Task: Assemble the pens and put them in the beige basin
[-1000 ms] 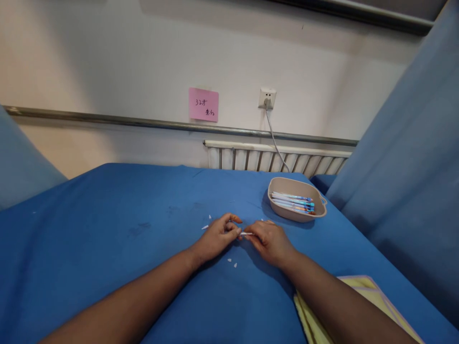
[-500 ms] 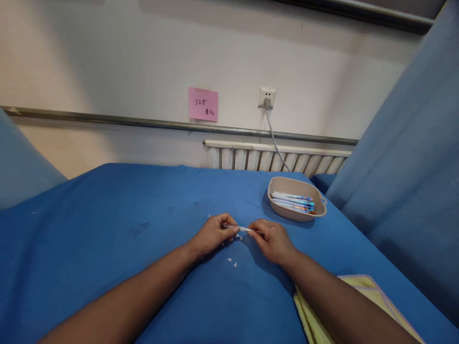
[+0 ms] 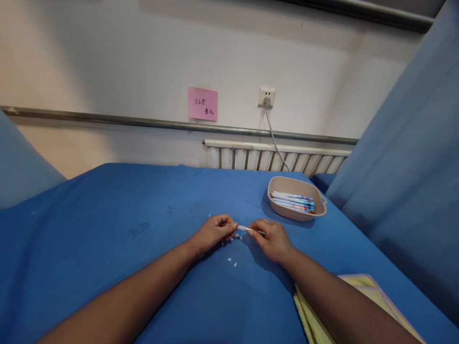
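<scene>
A slim white pen-like stick (image 3: 243,228) is held level between my two hands, just above the blue sheet. My left hand (image 3: 216,231) pinches its left end between thumb and fingers. On the other side, my right hand (image 3: 269,239) grips the right end, and the fingers cover most of it. Only a short white length shows between the hands. Several small white pieces (image 3: 237,236) lie on the sheet beneath and beside my left hand, partly hidden by it. Two more white bits (image 3: 232,262) rest nearer to me.
A beige basket (image 3: 274,210) with several pens (image 3: 292,201) stands beyond my right hand. The blue sheet (image 3: 143,205) covers the bed. A folded yellow cloth (image 3: 308,310) lies under my right forearm. Blue curtains (image 3: 405,157) hang at the right; a radiator (image 3: 247,157) stands behind.
My left hand has shifted very slightly, and a bit more of the stick's white length shows beside its fingertips. Both hands keep hold of it; the basket has not moved.
</scene>
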Tool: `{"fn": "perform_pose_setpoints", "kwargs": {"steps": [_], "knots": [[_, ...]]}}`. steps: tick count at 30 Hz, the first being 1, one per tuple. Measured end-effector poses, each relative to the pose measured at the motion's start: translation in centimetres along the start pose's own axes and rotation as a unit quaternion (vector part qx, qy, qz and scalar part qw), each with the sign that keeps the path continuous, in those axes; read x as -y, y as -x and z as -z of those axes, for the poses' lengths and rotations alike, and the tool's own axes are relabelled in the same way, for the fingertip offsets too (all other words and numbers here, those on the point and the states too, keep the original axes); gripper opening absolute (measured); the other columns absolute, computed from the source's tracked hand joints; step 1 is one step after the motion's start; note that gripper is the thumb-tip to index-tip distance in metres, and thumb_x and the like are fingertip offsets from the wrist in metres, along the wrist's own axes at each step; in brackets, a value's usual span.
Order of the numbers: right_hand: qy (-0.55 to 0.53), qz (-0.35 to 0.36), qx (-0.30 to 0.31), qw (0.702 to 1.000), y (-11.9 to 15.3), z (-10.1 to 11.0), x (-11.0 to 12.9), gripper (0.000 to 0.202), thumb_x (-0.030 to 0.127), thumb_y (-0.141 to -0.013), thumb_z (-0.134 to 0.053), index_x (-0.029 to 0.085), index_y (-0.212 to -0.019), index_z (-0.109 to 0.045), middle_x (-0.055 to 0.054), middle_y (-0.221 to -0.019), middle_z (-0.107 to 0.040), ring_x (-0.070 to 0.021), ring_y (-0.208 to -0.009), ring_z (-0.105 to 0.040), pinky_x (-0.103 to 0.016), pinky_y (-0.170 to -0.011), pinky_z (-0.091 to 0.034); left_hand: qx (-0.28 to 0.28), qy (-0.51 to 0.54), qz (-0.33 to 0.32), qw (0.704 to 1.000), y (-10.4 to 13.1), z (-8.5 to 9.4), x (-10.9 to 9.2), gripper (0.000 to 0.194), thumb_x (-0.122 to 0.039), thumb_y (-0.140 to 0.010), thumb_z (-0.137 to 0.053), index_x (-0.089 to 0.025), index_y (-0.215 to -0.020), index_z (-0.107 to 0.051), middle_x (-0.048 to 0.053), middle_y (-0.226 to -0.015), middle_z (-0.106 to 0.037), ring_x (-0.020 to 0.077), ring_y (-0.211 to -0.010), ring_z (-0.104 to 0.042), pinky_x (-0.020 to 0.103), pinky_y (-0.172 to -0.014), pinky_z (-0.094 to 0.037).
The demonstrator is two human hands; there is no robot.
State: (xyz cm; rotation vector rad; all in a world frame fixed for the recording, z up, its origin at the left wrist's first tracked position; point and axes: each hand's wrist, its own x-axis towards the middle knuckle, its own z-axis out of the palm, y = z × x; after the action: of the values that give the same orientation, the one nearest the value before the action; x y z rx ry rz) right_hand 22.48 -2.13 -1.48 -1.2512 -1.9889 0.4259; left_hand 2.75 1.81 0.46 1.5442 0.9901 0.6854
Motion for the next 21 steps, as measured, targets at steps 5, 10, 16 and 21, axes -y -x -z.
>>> {"fn": "perform_pose_setpoints", "kwargs": {"steps": [5, 10, 16, 21], "knots": [[-0.027, -0.010, 0.005, 1.000, -0.06, 0.03, -0.17, 0.015, 0.029, -0.083, -0.053, 0.021, -0.081, -0.066, -0.002, -0.072, -0.066, -0.0152, -0.069, -0.058, -0.025, -0.064, -0.040, 0.015, 0.019, -0.015, 1.000, 0.06, 0.35, 0.06, 0.030, -0.037, -0.069, -0.068, -0.012, -0.080, -0.057, 0.000, -0.060, -0.057, 0.0085, -0.050, -0.047, 0.019, -0.047, -0.034], [-0.075, -0.044, -0.002, 0.996, -0.10, -0.36, -0.48, 0.015, 0.029, -0.081, -0.056, 0.021, -0.080, -0.067, -0.001, -0.071, -0.066, -0.0146, -0.065, -0.058, -0.024, -0.060, -0.041, 0.030, 0.016, -0.017, 0.999, 0.07, 0.45, 0.03, 0.032, -0.037, -0.069, -0.068, -0.012, -0.087, -0.059, 0.001, -0.066, -0.059, 0.0094, -0.053, -0.049, 0.020, -0.049, -0.036], [-0.093, -0.060, -0.011, 0.994, -0.18, -0.76, -0.82, 0.014, 0.029, -0.079, -0.057, 0.022, -0.082, -0.068, -0.001, -0.074, -0.068, -0.0152, -0.068, -0.060, -0.025, -0.063, -0.043, 0.022, -0.006, -0.017, 1.000, -0.07, 0.54, 0.21, 0.034, -0.046, -0.078, -0.056, -0.012, -0.081, -0.057, 0.003, -0.068, -0.059, 0.0101, -0.053, -0.051, 0.021, -0.047, -0.037], [-0.091, -0.051, 0.003, 0.995, -0.17, -0.75, -0.76, 0.012, 0.027, -0.079, -0.057, 0.022, -0.080, -0.068, 0.000, -0.073, -0.067, -0.0145, -0.067, -0.059, -0.024, -0.061, -0.042, 0.019, 0.004, -0.011, 1.000, -0.22, 0.54, 0.51, 0.029, -0.041, -0.073, -0.062, -0.013, -0.079, -0.055, -0.001, -0.060, -0.056, 0.0092, -0.049, -0.048, 0.020, -0.047, -0.037]]}}
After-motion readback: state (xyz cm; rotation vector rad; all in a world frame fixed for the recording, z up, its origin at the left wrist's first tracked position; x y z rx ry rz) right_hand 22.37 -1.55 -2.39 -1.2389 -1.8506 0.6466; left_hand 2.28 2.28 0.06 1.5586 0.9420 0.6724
